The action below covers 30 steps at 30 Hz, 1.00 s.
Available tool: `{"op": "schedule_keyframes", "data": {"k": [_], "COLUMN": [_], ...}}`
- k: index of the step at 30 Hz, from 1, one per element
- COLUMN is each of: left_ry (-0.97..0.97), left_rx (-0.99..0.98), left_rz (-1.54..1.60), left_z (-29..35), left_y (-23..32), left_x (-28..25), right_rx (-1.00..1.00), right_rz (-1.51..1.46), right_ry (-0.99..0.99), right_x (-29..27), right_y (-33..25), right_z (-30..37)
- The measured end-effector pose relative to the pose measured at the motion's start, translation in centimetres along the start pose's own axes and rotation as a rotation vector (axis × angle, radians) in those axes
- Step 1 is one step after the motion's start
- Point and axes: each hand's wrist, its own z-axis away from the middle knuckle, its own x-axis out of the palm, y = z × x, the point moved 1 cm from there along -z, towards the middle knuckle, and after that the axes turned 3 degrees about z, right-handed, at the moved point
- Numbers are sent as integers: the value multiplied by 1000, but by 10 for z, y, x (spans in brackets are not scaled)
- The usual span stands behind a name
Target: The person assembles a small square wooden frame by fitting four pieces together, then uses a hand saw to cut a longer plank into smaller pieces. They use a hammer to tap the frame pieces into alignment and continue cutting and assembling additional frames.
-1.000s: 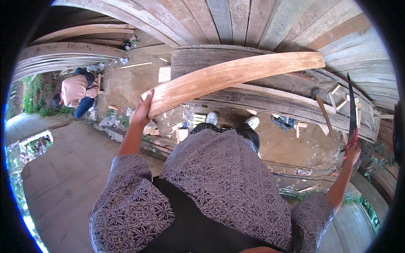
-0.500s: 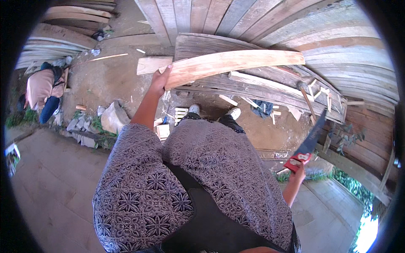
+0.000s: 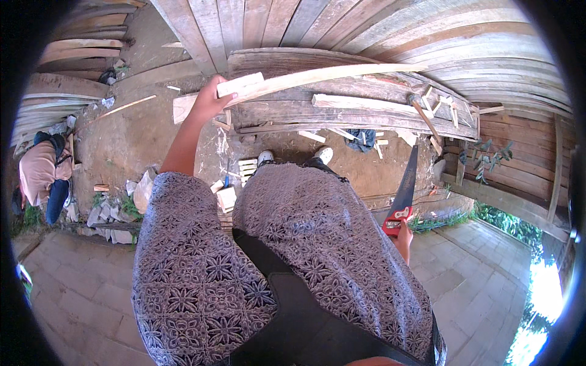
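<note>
Nearest to us, the right hand [image 3: 404, 236] was closed around the red handle of a handsaw [image 3: 407, 185], the blade pointing away toward the right end of the bench [image 3: 268, 113]. Farther out, the left hand [image 3: 209, 104] gripped the left end of a curved board [image 3: 323, 74], which extended above the bench with its tip over the rear edge. Whether board and bench touched, we could not tell.

We judged the board stiff, dry and moderately light, but prone to twisting when held by one end; a grip nearer mid-length would balance it better. On the bench, a pale timber [image 3: 366, 105] lay toward the front edge, and a hammer [image 3: 425, 118] rested near the right end. At far left, a co-worker [image 3: 43, 174] bent low.

Compared with half a second earlier, we had rolled the board from broad face to narrow edge and brought the saw closer to our body.
</note>
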Motion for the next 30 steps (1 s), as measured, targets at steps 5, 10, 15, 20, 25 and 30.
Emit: {"op": "schedule_keyframes", "data": {"k": [5, 10, 15, 20, 25, 30], "left_ry": [4, -15, -82, 25, -59, -97], "left_rx": [232, 474, 437, 476, 455, 372], "left_rz": [-590, -871, -999, -1039, -1052, -1172], "left_z": [26, 45, 60, 64, 68, 68], "left_y": [4, -19, -52, -71, -73, -73], "left_x": [-2, 28, 48, 61, 60, 67], "right_rx": [43, 16, 48, 49, 52, 73], "right_rz": [259, 428, 414, 429, 424, 419], "right_ry": [34, 52, 34, -9, -40, -110], "right_x": [10, 5, 6, 9, 12, 24], "right_y": [-10, 4, 3, -2, -1, 0], "right_z": [27, 25, 25, 26, 29, 24]}}
